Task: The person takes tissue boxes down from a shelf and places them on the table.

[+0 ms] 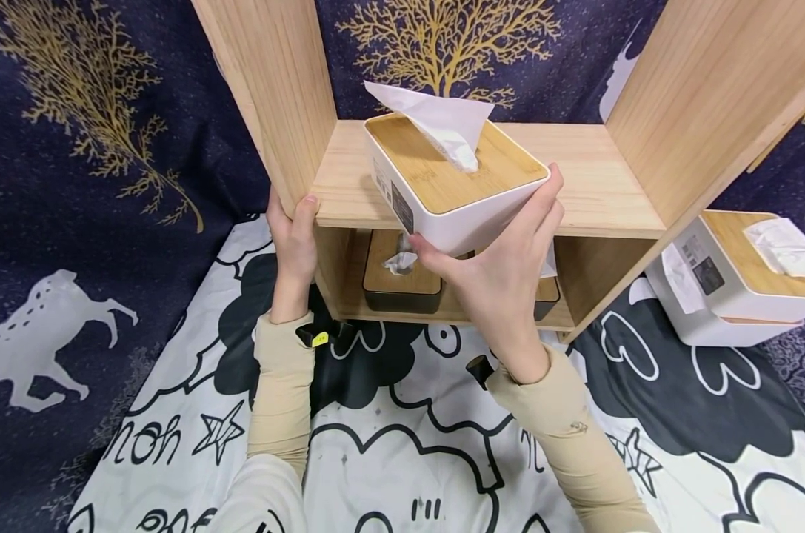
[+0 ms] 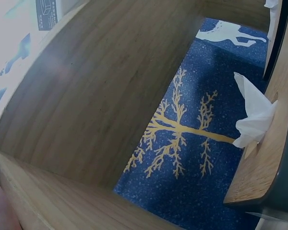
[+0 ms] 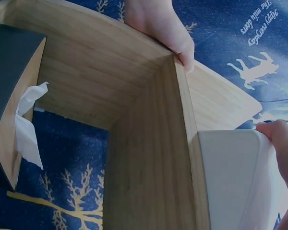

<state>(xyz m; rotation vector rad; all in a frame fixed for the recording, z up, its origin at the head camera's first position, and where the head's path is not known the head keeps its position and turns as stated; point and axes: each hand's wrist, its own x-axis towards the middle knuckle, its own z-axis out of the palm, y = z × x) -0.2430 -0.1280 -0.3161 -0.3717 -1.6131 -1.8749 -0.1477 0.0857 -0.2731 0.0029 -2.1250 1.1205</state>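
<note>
Dark tissue box [image 2: 273,153] inside a wooden shelf [image 2: 86,96]

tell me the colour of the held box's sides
White; its sides show best in the head view.

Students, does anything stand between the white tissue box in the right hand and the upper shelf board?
Nothing visible does: the right hand grips the white tissue box near the shelf board, and no object shows between box and board. Whether they touch is unclear.

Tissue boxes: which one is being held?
The white tissue box that the right hand grips; the dark boxes sit in the lower compartment, the other white ones outside the shelf.
</note>
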